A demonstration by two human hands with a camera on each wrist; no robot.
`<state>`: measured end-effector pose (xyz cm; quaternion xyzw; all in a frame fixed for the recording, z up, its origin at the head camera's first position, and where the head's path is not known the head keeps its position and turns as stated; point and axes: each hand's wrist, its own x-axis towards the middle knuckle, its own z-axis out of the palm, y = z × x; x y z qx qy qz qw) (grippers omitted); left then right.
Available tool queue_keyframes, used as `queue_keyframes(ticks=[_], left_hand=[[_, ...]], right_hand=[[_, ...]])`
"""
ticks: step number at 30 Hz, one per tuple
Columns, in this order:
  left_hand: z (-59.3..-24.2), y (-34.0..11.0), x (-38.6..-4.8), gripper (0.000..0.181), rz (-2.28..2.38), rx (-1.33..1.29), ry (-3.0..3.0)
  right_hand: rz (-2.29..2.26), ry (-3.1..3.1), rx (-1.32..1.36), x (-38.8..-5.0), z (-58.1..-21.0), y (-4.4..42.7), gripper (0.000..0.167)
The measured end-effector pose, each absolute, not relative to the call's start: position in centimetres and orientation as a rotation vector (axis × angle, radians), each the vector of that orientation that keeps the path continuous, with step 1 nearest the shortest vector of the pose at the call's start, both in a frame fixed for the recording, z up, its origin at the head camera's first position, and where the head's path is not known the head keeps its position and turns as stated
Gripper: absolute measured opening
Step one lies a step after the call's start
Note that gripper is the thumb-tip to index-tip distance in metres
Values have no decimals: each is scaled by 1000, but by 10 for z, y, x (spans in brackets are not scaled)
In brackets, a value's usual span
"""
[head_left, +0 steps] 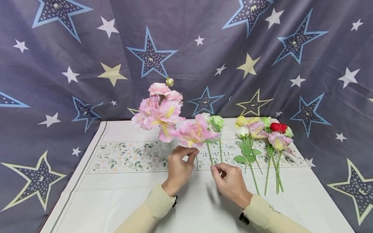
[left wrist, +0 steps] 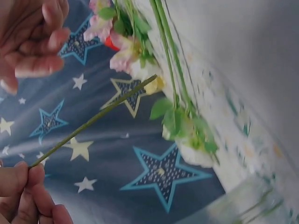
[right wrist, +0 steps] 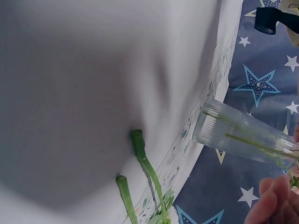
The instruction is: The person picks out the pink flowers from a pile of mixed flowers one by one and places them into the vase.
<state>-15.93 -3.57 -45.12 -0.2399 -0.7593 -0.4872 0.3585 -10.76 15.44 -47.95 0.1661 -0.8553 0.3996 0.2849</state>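
My left hand (head_left: 180,165) pinches the thin green stem (left wrist: 91,122) of a large pink artificial flower (head_left: 196,132) between thumb and fingers. That stem's lower end is free in the air. To its right hovers my right hand (head_left: 231,184), fingers loosely bent; the left wrist view shows nothing in them. Left of the held bloom stands a clear ribbed vase (right wrist: 240,135) with stems inside, partly hidden in the head view. Pink flowers (head_left: 158,111) rise from it. Beyond my right hand lie a light green flower (head_left: 217,122) and a white flower (head_left: 206,116).
On the table's right side lies a loose group of flowers, among them a red flower (head_left: 278,127), a yellow flower (head_left: 241,121) and a pink-yellow flower (head_left: 280,141). A floral-printed band (head_left: 125,158) crosses the white tablecloth (head_left: 116,194). A star-patterned curtain (head_left: 186,58) hangs behind.
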Motion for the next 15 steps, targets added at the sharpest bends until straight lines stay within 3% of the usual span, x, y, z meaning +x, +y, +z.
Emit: queue_keyframes(ticks=[15], left_hand=[[-414,-62,-178,16,-1119,-609,-1780]], right_hand=[[1075,-2291,428,-108,-479,158,10]])
